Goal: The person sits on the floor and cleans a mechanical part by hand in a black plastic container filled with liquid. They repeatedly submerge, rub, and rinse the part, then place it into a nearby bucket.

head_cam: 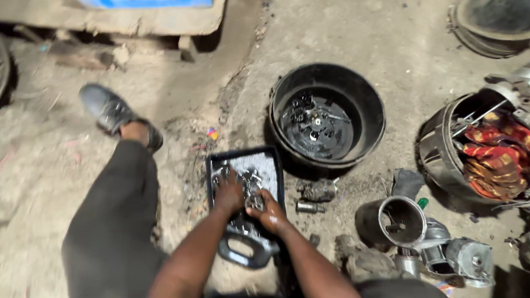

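Both hands (249, 200) down in tray (276, 168)

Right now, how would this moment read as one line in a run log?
left hand: in black tray, on metal parts | right hand: holding small round part | black tub beyond tray
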